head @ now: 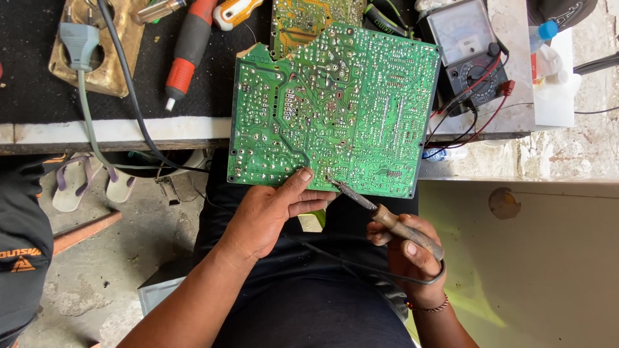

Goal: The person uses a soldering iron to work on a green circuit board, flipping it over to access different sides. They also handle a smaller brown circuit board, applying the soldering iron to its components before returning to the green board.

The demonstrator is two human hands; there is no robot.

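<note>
Workbench edge (129,132) — fingers (303,193) gripping circuit board (335,109)

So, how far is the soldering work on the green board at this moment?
Done: the green circuit board is out, solder side up, leaning on the bench edge. In hand: the left hand steadies its lower edge while the right hand holds the soldering iron, tip at a joint near that edge. Left: whether the joint is finished cannot be told; the multimeter lies unused.

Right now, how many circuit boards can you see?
2: a big green circuit board held by the left hand, and a yellowish board behind it on the bench, partly hidden.
</note>
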